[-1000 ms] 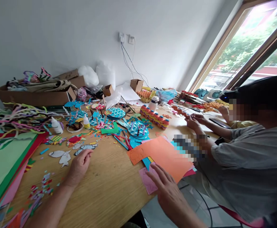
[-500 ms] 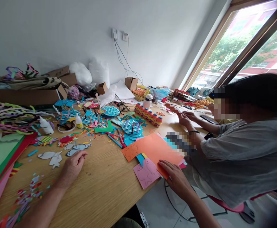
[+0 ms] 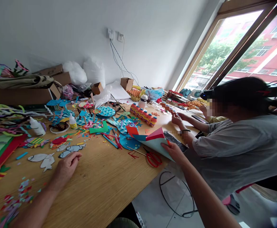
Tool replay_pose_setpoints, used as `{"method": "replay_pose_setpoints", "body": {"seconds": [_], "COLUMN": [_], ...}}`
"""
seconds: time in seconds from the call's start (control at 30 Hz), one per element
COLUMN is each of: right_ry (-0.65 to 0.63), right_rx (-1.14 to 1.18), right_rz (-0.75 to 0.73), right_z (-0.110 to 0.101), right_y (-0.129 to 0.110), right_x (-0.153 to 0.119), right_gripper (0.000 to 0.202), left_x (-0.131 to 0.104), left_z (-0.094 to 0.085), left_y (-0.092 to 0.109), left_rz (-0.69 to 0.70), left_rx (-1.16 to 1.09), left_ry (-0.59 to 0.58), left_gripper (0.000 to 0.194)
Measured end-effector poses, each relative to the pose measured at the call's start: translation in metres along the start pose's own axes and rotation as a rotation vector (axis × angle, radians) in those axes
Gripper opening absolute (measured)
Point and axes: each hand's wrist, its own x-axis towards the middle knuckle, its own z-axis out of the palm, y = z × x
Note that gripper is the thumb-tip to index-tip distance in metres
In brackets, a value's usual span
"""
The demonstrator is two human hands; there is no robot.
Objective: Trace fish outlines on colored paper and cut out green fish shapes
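Paper sheets [image 3: 157, 146] pinched in R hand [image 3: 175, 152], up nr table [image 3: 119, 177] edge & scissors [image 3: 153, 159]; L hand [image 3: 68, 164] half-curled by fish cutouts [image 3: 47, 162], contents unclear. Best: 1 firm grip, sheets lvl, no creasing.

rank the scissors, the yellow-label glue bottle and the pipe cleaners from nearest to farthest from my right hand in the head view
From your right hand:
1. Scissors: just left of it, by the table edge.
2. Yellow-label glue bottle: well to the left, beyond your left hand.
3. Pipe cleaners: pile at the far left.
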Motion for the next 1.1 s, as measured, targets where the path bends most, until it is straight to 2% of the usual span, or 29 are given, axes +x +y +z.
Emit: {"method": "replay_pose_setpoints", "body": {"seconds": [0.2, 0.33, 0.43, 0.5, 0.53, 0.6, 0.67, 0.7, 0.77, 0.87, 0.93, 1.0, 1.1], "right_ry": [-0.06, -0.104, -0.125, -0.13, -0.131, -0.13, -0.128, -0.127, -0.125, -0.127, -0.131, -0.13, -0.105], "right_rx": [0.178, 0.251, 0.283, 0.29, 0.289, 0.279, 0.258, 0.245, 0.217, 0.166, 0.12, 0.064, -0.029], "right_rz": [0.083, 0.121, 0.132, 0.128, 0.123, 0.109, 0.089, 0.076, 0.045, 0.006, -0.008, -0.018, -0.023], "right_z": [-0.014, -0.017, -0.015, -0.012, -0.011, -0.008, -0.005, -0.003, 0.001, 0.007, 0.01, 0.011, 0.01], "right_y": [-0.014, -0.015, -0.008, -0.002, 0.0, 0.004, 0.006, 0.006, 0.006, 0.008, 0.01, 0.013, 0.017], "right_x": [0.011, 0.011, 0.01, 0.01, 0.009, 0.008, 0.006, 0.004, 0.001, -0.003, -0.005, -0.01, -0.022], "right_gripper": [0.031, 0.033, 0.036, 0.037, 0.036, 0.035, 0.034, 0.035, 0.037, 0.037, 0.033, 0.026, 0.018], "left_x": [0.001, 0.003, 0.007, 0.01, 0.011, 0.012, 0.013, 0.014, 0.016, 0.02, 0.022, 0.024, 0.026], "left_z": [-0.002, -0.004, -0.004, 0.0, 0.004, 0.017, 0.037, 0.05, 0.077, 0.116, 0.134, 0.145, 0.153], "left_y": [0.001, 0.006, 0.029, 0.059, 0.077, 0.116, 0.149, 0.162, 0.178, 0.185, 0.184, 0.182, 0.183], "left_rz": [-0.016, -0.041, -0.03, 0.023, 0.059, 0.133, 0.231, 0.27, 0.264, 0.257, 0.252, 0.236, 0.207], "left_rx": [0.014, 0.009, -0.038, -0.106, -0.148, -0.246, -0.295, -0.303, -0.271, -0.234, -0.22, -0.202, -0.187], "left_ry": [-0.017, -0.007, 0.002, -0.091, -0.177, -0.35, -0.556, -0.633, -0.752, -0.79, -0.779, -0.759, -0.723], "left_gripper": [0.02, 0.019, 0.021, 0.024, 0.026, 0.032, 0.043, 0.049, 0.059, 0.06, 0.057, 0.058, 0.06]}}
